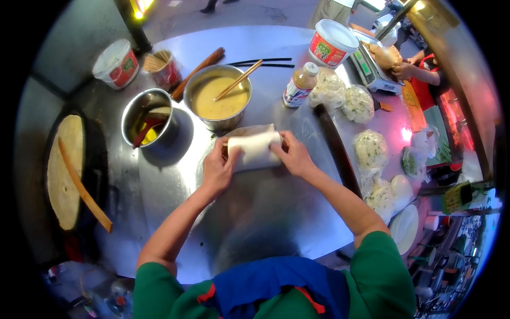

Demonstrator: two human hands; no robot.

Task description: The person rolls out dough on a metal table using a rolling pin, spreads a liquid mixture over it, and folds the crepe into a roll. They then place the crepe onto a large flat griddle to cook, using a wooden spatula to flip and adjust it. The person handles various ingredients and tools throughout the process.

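A sheet of pale dough [255, 146], folded or rolled over on itself, lies across the middle of the metal worktop. My left hand [218, 165] grips its left end, thumb on the near side. The right end is held by my right hand [293, 153], fingers curled over the far side. Just beyond the dough stands a steel pot of yellow batter [219, 97] with wooden chopsticks [238, 81] leaning in it. A second steel pot [146, 117], holding oil and a dark red-handled tool, is to the left. A dark rolling pin [338, 151] lies right of my right hand.
At the left, a round flatbread [67, 175] lies on a griddle under a wooden stick [85, 191]. Bagged dough portions [370, 149], a sauce bottle [301, 85] and a plastic tub [332, 43] stand right. A co-worker's hand [403, 71] is near a scale [374, 65].
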